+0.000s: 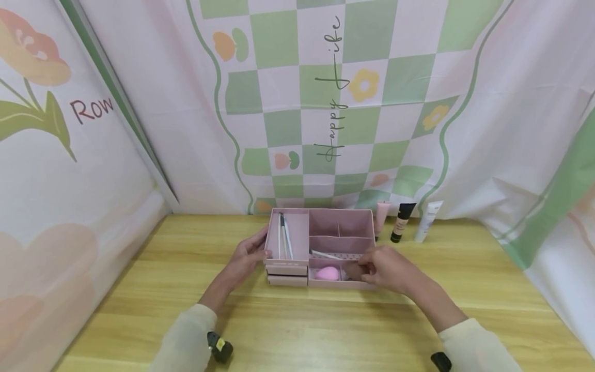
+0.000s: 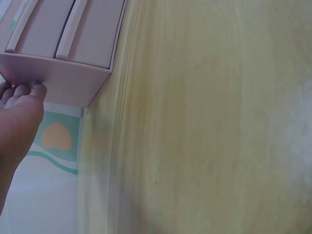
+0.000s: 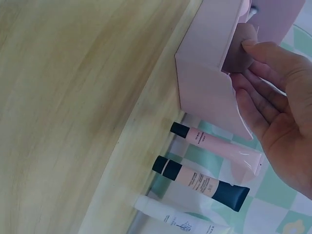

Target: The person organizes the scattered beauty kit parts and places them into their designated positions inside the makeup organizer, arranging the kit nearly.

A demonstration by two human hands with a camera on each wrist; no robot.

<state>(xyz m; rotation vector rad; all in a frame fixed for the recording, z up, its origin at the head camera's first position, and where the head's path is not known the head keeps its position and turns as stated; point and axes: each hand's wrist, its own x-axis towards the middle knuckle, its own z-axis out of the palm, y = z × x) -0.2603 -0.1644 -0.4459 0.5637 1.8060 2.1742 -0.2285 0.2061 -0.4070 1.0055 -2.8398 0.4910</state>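
Presently left hand [image 1: 245, 258], fingers relaxed, touches one pink organizer [image 1: 332, 284]; right hand [image 1: 388, 267] pinches one brown item [image 3: 240, 51].

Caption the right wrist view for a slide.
Right hand pinches a brown object in the organizer; three tubes nearby.

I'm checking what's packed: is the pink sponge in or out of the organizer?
In: the head view shows the sponge in a front compartment of the organizer, near the right hand.
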